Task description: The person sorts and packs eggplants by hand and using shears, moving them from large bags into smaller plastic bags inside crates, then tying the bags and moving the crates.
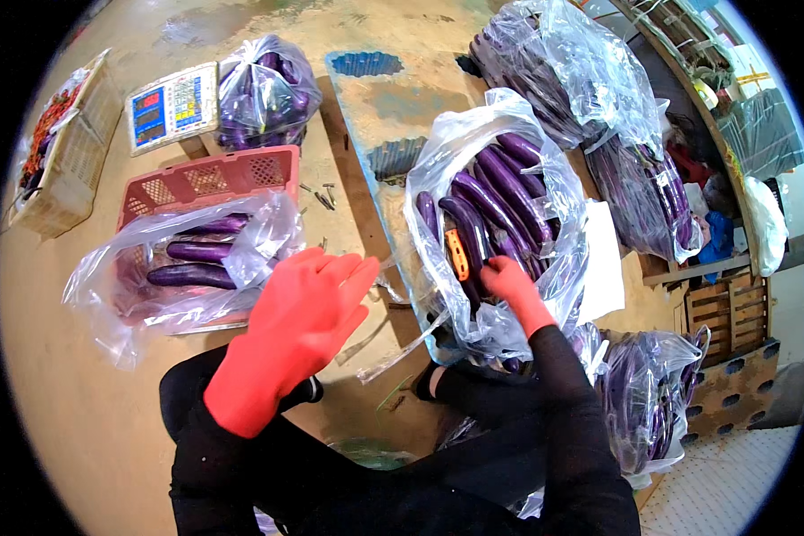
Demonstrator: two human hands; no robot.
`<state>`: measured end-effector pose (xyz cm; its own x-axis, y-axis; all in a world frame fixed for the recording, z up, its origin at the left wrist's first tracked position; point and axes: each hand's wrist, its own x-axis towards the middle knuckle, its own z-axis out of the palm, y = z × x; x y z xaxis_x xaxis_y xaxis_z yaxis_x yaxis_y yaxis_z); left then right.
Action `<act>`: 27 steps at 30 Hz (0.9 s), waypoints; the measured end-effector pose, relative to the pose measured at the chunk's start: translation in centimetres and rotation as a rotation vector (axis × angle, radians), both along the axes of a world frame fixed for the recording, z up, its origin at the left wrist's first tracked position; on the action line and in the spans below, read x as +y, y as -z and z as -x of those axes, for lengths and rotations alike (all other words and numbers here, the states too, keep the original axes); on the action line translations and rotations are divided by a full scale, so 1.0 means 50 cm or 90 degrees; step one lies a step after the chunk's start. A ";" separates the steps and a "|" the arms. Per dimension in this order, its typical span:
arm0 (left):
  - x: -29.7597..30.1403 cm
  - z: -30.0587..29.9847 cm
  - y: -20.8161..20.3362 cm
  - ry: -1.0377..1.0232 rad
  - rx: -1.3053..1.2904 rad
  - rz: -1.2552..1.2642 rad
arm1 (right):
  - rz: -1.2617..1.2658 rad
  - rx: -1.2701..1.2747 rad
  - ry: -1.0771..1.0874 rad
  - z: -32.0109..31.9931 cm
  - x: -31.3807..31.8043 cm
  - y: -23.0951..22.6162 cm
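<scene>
My left hand (299, 326), in a red rubber glove, hovers with its fingers stretched out and holds nothing. It is between a red crate and a bag of eggplants on a blue-edged board. My right hand (514, 288), gloved in red too, reaches into that clear plastic bag (424, 165). Its fingers are closed on the near end of a dark purple eggplant (466, 228); the fingertips are partly hidden. A tool with an orange handle (456, 255) lies on the eggplants beside it. More long eggplants (514, 192) fill the bag.
A red crate (209, 179) lined with clear plastic holds a few eggplants at left. Behind it stand a scale (171, 107) and a tied bag of eggplants (268, 94). A beige crate (67, 192) is far left. Wrapped eggplants (643, 192) lie at right; another bag (648, 402) stands nearer.
</scene>
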<state>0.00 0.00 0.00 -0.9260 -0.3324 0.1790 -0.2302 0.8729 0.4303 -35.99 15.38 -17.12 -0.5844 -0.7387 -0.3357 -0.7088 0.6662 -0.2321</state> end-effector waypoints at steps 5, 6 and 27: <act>-0.016 0.018 0.019 0.003 -0.020 0.006 | 0.332 0.107 0.221 0.276 0.017 -0.037; -0.010 0.034 0.019 0.009 -0.004 -0.007 | 0.469 0.222 0.273 0.372 0.070 -0.063; 0.006 0.041 0.038 0.055 -0.095 -0.009 | 0.234 -0.817 0.640 0.033 0.058 -0.169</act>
